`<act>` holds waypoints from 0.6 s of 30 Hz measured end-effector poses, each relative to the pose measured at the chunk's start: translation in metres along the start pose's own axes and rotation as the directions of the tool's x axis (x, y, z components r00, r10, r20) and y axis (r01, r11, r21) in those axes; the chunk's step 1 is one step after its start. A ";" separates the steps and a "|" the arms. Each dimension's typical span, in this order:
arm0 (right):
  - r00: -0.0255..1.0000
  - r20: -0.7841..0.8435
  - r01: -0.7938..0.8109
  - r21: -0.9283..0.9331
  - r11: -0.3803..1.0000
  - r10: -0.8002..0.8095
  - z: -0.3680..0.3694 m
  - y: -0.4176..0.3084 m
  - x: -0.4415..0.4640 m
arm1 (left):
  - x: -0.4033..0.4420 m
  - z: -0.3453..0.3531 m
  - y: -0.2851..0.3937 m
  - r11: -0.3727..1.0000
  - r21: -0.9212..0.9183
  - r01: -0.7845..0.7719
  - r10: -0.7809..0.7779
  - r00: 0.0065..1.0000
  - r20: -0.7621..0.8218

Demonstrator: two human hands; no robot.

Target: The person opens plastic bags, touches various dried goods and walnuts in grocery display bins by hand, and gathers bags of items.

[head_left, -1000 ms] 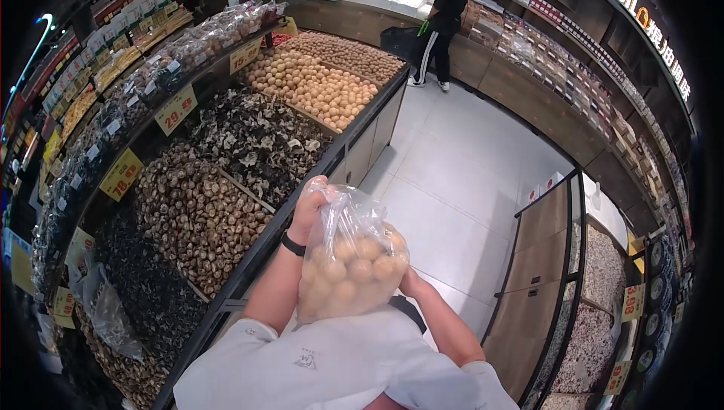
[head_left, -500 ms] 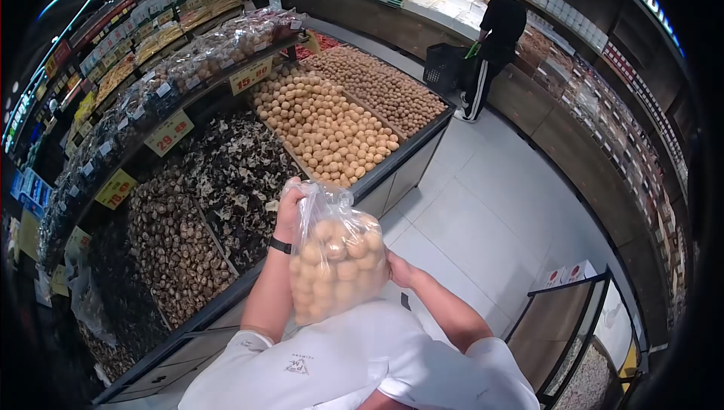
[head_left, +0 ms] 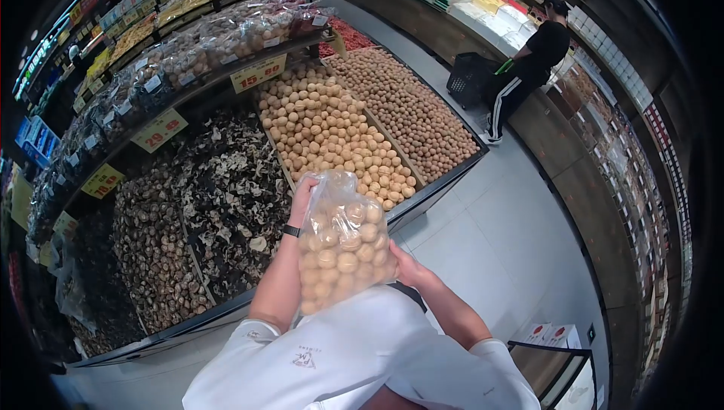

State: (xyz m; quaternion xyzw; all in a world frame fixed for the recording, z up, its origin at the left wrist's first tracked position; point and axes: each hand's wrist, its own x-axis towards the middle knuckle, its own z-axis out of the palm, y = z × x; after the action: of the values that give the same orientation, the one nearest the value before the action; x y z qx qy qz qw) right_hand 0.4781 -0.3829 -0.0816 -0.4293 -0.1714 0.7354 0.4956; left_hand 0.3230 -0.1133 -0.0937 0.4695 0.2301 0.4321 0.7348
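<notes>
In the head view, a clear bag (head_left: 343, 251) of round tan goods is gripped at its upper left edge by the left hand (head_left: 304, 193); its right side is touched by the right hand (head_left: 409, 265), whose closure cannot be told. The display's dark front rim (head_left: 445, 180) is seen near the bag. Open floor (head_left: 490, 236) is offered rightward, bounded by a brown counter (head_left: 577, 184).

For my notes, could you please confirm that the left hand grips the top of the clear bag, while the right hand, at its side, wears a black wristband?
No: the head view shows the black wristband on the wrist of the left hand, not the right hand. The left hand grips the top of the clear bag, with the right at its side.
</notes>
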 end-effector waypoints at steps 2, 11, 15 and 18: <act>1.000 0.015 -0.023 -0.009 1.000 0.023 -0.010 -0.016 0.010 | 0.015 0.001 -0.004 0.996 0.012 0.083 -0.082 0.995 -0.052; 0.974 0.114 -0.200 0.029 0.979 0.196 -0.073 -0.092 0.085 | 0.079 -0.038 -0.054 0.976 -0.121 0.180 -0.197 0.970 -0.145; 0.947 0.191 -0.255 -0.037 0.966 0.257 -0.107 -0.137 0.104 | 0.100 -0.023 -0.064 0.982 -0.117 0.151 -0.170 0.970 -0.172; 0.935 0.187 -0.293 -0.075 0.953 0.302 -0.116 -0.171 0.110 | 0.109 -0.006 -0.065 0.983 -0.112 0.148 -0.169 0.961 -0.216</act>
State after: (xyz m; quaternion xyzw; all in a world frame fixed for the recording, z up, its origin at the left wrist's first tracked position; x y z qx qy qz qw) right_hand 0.6547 -0.2295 -0.0831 -0.3867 -0.1693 0.8366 0.3493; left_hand 0.4029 -0.0301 -0.1470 0.3621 0.3279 0.4327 0.7577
